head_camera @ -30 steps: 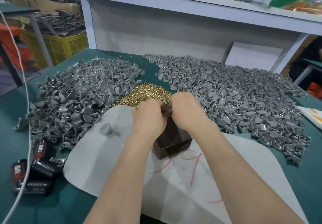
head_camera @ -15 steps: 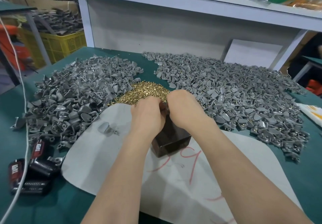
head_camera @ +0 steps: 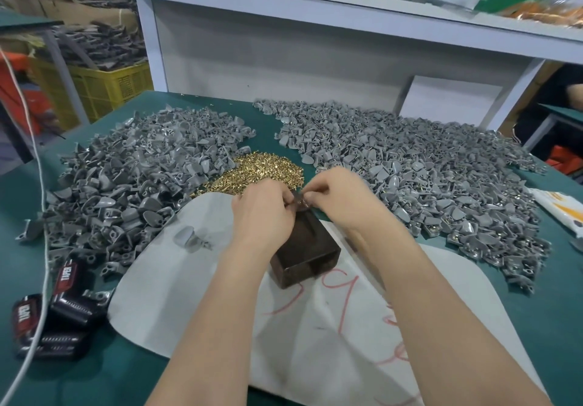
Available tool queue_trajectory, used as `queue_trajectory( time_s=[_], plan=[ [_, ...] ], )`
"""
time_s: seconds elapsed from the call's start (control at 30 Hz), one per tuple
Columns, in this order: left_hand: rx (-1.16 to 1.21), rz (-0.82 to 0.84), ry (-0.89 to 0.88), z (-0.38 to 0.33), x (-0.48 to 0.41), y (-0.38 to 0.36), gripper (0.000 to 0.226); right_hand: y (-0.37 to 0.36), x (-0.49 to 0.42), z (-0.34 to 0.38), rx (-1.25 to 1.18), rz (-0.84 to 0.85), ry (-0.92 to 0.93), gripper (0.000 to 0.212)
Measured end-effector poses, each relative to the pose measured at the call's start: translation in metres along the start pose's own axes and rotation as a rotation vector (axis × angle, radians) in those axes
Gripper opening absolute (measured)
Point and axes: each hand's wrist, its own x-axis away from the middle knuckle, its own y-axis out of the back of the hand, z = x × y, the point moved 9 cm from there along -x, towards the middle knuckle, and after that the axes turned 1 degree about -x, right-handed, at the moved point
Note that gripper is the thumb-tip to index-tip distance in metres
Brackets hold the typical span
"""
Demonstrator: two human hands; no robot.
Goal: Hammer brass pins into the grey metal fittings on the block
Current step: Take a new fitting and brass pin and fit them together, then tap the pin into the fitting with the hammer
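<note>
Green table [head_camera: 552,326] heaped with grey fittings [head_camera: 410,165], white sheet [head_camera: 189,295] under a dark block [head_camera: 310,247], brass pins [head_camera: 262,172] piled just beyond, left hand [head_camera: 263,213] and right hand [head_camera: 340,197] both pinching one small fitting [head_camera: 298,203] over the block's far end

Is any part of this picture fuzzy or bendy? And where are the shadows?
Head view: the wide lens slants and bends the white shelf; the left hand and right hand, pinching a small piece, look slightly smeared; light is soft, with only a faint shadow beside the block; the grey fittings look sharp.
</note>
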Motion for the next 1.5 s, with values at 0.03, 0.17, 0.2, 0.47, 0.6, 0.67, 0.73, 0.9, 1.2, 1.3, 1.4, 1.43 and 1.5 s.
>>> queue_trajectory(
  time_s=[0.03, 0.17, 0.2, 0.47, 0.6, 0.67, 0.73, 0.9, 1.2, 1.3, 1.4, 1.43, 1.5],
  plan=[
    [0.006, -0.004, 0.006, 0.0, 0.0, 0.001, 0.007, 0.004, 0.003, -0.009, -0.091, -0.034, -0.037, 0.018],
    [-0.003, -0.006, 0.015, 0.001, -0.001, 0.0, 0.008, 0.008, 0.008, -0.017, -0.142, -0.158, -0.058, 0.013],
    [-0.007, -0.009, 0.015, 0.002, -0.001, 0.001, 0.008, 0.005, 0.009, -0.014, -0.15, -0.153, -0.05, 0.012],
    [-0.021, 0.005, 0.009, 0.001, -0.001, 0.0, 0.012, -0.008, 0.007, 0.0, 0.005, -0.155, -0.016, 0.012],
    [-0.011, 0.004, 0.009, 0.0, 0.001, 0.001, 0.012, -0.008, 0.009, -0.003, -0.047, -0.212, -0.047, 0.013],
    [-0.01, -0.003, 0.012, 0.0, 0.001, 0.002, 0.012, -0.009, 0.012, -0.005, -0.089, -0.235, -0.056, 0.011],
    [-0.006, -0.004, 0.011, -0.001, 0.001, 0.002, 0.012, -0.009, 0.014, -0.004, -0.104, -0.267, -0.044, 0.008],
    [-0.006, -0.005, 0.005, -0.002, 0.002, 0.002, 0.011, -0.009, 0.018, 0.001, -0.08, -0.315, -0.01, 0.007],
    [-0.003, -0.014, -0.015, -0.003, 0.001, 0.003, 0.011, -0.009, 0.01, -0.001, -0.057, -0.185, -0.054, 0.01],
    [-0.008, -0.011, -0.013, -0.003, 0.001, 0.002, 0.012, -0.01, 0.011, -0.001, -0.055, -0.195, -0.057, 0.011],
    [-0.013, -0.018, -0.007, -0.001, 0.001, 0.002, 0.011, -0.01, 0.012, -0.003, -0.095, -0.183, -0.053, 0.012],
    [-0.018, -0.019, -0.006, 0.0, 0.0, 0.002, 0.01, -0.006, 0.013, -0.006, -0.125, -0.189, -0.054, 0.013],
    [-0.015, -0.011, -0.008, 0.0, -0.001, 0.001, 0.009, 0.007, 0.019, -0.023, -0.179, -0.233, -0.115, 0.018]
  ],
)
